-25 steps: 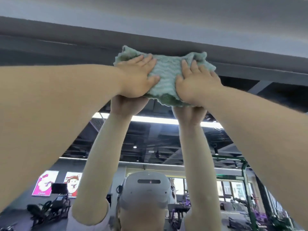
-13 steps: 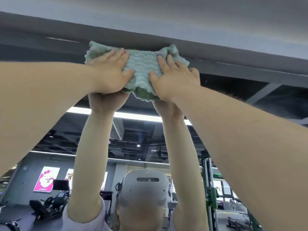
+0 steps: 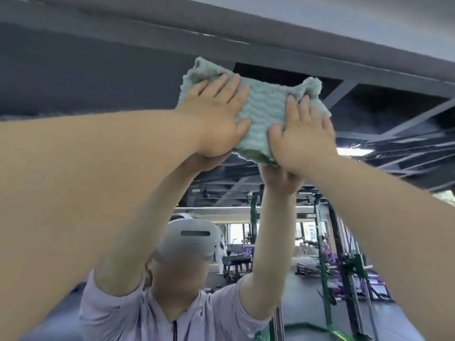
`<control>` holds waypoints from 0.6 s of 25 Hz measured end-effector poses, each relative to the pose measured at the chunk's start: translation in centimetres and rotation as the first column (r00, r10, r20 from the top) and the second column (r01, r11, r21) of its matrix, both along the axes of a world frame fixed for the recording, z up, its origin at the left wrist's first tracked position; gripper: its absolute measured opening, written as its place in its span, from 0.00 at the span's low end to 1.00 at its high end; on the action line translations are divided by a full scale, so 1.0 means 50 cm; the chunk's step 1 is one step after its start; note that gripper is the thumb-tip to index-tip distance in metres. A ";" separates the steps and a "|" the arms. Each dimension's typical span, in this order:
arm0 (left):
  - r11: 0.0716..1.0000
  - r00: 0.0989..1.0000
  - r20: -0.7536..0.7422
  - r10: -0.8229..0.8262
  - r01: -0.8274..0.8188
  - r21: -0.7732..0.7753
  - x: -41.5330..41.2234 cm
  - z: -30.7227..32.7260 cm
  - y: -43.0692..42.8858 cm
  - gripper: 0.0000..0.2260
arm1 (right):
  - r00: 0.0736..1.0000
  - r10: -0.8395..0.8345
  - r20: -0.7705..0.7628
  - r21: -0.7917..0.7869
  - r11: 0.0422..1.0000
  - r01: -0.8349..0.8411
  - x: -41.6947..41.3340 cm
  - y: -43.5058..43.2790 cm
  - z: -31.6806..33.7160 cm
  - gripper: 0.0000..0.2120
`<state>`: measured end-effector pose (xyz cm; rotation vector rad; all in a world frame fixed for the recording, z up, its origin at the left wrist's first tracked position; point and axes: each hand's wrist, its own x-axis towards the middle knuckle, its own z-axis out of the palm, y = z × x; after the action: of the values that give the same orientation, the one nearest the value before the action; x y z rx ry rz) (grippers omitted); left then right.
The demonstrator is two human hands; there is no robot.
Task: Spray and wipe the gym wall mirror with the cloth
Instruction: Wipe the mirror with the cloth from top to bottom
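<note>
Nearest, bare left forearm (image 3: 98, 173) and right forearm (image 3: 394, 217) reaching up and in from the lower corners. At their ends, left hand (image 3: 216, 119) and right hand (image 3: 302, 141) laid side by side on a pale green terry cloth (image 3: 266, 109), palms flat against it. Neither grip closed: fingers straight and slightly spread, thumbs splayed inward toward each other, nothing pinched or curled round. Cloth pressed onto the gym wall mirror (image 3: 307, 299), high up, just under the grey band (image 3: 147, 33) along the top. Cloth bunched, upper left corner poking past the left fingertips and close to that band; upper right corner sticking up beyond the right fingers; lower edge hanging ragged between the two wrists. Directly below, reflected hands (image 3: 280, 178) meeting the real ones at the glass. Open glass to the left of the cloth, to its right, and all the way down, with only the top closed off. Deeper in the reflection: white headset (image 3: 192, 239), lilac short-sleeved shirt (image 3: 138, 316), then dark ceiling beams (image 3: 406, 119), a bright strip light (image 3: 354, 151), green rack uprights (image 3: 322, 242) and, blurred, purple equipment (image 3: 332, 259) on the gym floor, with windows (image 3: 236, 232) at the back.
</note>
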<state>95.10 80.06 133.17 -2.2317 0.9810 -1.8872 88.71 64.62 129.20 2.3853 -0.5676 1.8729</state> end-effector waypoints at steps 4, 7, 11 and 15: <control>0.994 0.997 -0.062 0.049 -0.055 -0.093 0.025 -0.031 0.105 0.29 | 0.992 0.118 -0.047 -0.102 0.987 -0.122 0.033 0.090 0.037 0.33; 0.973 0.993 -0.098 0.062 -0.082 -0.215 0.063 -0.111 0.220 0.33 | 0.980 0.160 -0.116 -0.229 0.956 -0.183 0.070 0.200 -0.009 0.32; 0.944 0.982 -0.163 0.096 -0.141 -0.299 0.093 -0.295 0.381 0.35 | 0.935 0.233 -0.265 -0.355 0.879 -0.320 0.104 0.359 -0.159 0.32; 0.957 0.963 -0.238 0.124 -0.180 -0.229 0.078 -0.304 0.400 0.38 | 0.945 0.185 -0.269 -0.371 0.886 -0.279 0.095 0.356 -0.193 0.31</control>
<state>99.00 100.06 117.97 -2.6204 0.5952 -1.8127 93.47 82.43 119.57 2.4075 0.1282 1.5604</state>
